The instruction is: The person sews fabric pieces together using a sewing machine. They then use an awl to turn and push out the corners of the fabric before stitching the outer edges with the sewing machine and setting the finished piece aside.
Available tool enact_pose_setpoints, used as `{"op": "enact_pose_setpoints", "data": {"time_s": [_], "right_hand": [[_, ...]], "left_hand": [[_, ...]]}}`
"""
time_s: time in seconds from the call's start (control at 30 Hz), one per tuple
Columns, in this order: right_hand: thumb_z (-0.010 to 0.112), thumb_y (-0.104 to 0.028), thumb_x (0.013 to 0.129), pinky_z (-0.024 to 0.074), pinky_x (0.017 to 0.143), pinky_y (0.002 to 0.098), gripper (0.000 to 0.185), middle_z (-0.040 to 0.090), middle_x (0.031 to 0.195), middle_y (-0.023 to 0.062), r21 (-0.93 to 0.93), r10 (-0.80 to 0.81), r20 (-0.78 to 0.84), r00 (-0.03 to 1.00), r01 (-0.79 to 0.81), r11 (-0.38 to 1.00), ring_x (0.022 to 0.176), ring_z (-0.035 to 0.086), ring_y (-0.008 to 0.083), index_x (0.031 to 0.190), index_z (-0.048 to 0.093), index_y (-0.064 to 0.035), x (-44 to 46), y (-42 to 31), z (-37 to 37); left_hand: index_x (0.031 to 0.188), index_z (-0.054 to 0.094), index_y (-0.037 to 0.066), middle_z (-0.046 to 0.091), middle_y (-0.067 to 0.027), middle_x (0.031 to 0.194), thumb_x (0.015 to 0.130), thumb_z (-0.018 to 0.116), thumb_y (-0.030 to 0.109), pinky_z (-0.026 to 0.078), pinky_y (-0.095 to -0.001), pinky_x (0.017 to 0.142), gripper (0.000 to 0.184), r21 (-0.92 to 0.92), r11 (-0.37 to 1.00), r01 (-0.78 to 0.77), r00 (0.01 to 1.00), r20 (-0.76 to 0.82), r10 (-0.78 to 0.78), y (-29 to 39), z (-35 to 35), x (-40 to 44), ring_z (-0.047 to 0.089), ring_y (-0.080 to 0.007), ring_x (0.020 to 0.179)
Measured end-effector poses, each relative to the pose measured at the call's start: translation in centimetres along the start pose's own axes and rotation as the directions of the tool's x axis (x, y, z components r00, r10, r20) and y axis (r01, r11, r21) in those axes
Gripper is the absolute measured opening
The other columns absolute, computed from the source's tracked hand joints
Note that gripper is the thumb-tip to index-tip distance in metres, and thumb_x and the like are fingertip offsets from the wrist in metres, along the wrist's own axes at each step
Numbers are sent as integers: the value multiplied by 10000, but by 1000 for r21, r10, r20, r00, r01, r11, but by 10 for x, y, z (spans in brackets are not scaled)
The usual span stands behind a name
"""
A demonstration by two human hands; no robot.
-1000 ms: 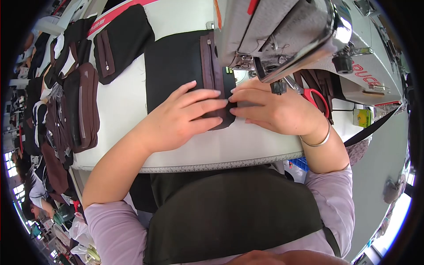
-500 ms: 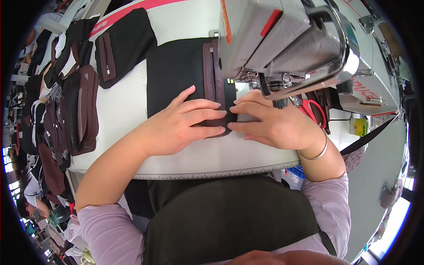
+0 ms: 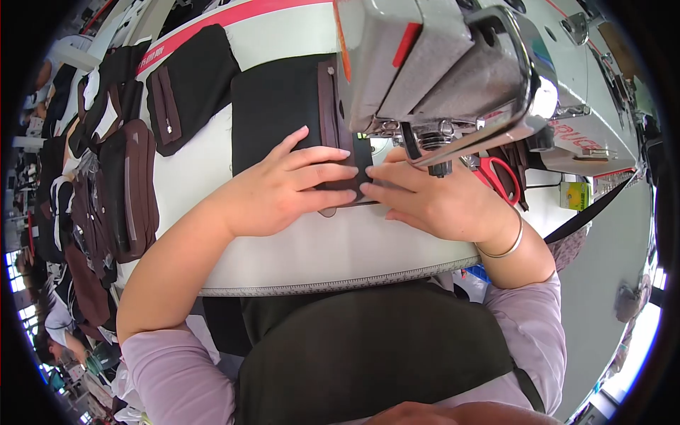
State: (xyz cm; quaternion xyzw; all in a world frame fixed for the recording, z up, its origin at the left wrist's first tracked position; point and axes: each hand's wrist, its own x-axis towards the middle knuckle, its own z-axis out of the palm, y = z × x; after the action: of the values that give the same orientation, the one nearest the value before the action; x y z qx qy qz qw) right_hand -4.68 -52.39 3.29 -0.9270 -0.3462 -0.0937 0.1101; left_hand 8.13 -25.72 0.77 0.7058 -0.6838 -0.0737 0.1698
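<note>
A black fabric panel lies flat on the white table, a brown zipper strip running along its right side. My left hand rests palm down on the panel and strip, fingers spread. On the right, my right hand lies with extended fingers, its fingertips at the panel's right edge. Both hands are just in front of a sewing machine, whose head hides the needle area and part of the panel. The fingertips of the two hands are close together but apart.
Red-handled scissors lie right of my right hand. Another black piece with a brown zipper is at the left, beside stacked brown and black pieces. A measuring tape follows the table's front edge. A small yellow-green box sits at right.
The panel with its zipper strip has slid away from me along the machine, and both hands have moved slightly forward with it. The view has shifted a little.
</note>
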Motion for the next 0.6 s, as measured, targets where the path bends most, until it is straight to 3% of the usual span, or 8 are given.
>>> {"op": "enact_pose_setpoints", "data": {"time_s": [0.33, 0.4, 0.43, 0.53, 0.57, 0.6], "right_hand": [[815, -302, 757, 498, 1000, 409, 603, 579, 1424, 5, 23, 142, -14, 990, -142, 990, 1262, 556, 260, 1317, 654, -146, -2, 5, 9], [816, -319, 762, 495, 1001, 400, 606, 610, 1389, 5, 72, 210, 16, 978, -211, 975, 1263, 550, 259, 1324, 653, -161, 0, 3, 7], [824, -345, 746, 503, 947, 400, 634, 654, 1283, 38, -8, 196, -8, 981, -196, 981, 1183, 580, 257, 1332, 651, -175, 2, 3, 7], [828, -379, 726, 496, 899, 418, 674, 657, 1147, 75, -2, 220, 13, 975, -220, 975, 1081, 587, 274, 1343, 645, -180, 2, 5, 9], [827, -413, 713, 484, 879, 439, 683, 621, 1045, 86, -64, 151, -146, 978, -162, 985, 1027, 576, 292, 1328, 657, -170, 2, 7, 12], [827, -413, 713, 484, 879, 439, 683, 621, 1045, 86, -68, 154, -145, 977, -165, 984, 1027, 576, 292, 1328, 657, -170, 2, 7, 13]], "left_hand": [[1257, 693, 223, 584, 25, 1370, 820, 622, -1, 318, -599, 1178, 496, -62, 997, 49, 997, -48, -52, -19, -2, 9, 487, -233, 1364], [1248, 697, 225, 584, 25, 1368, 823, 624, 3, 318, -592, 1181, 486, -47, 997, 61, 994, -84, -65, -22, -1, 10, 491, -241, 1355], [1247, 696, 223, 585, 17, 1365, 820, 624, -1, 322, -589, 1182, 488, -54, 995, 84, 993, -77, -88, -20, -2, 11, 494, -246, 1347], [1254, 693, 209, 583, 7, 1364, 801, 617, -18, 314, -603, 1184, 513, -1, 994, 112, 990, -80, -112, -17, -3, 14, 493, -254, 1333], [1261, 690, 200, 584, 0, 1358, 792, 618, -25, 308, -608, 1185, 526, 14, 991, 137, 988, -75, -135, -15, -4, 14, 491, -258, 1332], [1261, 690, 200, 584, 0, 1358, 792, 618, -25, 308, -608, 1185, 526, 13, 991, 132, 989, -77, -130, -14, -3, 15, 491, -258, 1332]]}}
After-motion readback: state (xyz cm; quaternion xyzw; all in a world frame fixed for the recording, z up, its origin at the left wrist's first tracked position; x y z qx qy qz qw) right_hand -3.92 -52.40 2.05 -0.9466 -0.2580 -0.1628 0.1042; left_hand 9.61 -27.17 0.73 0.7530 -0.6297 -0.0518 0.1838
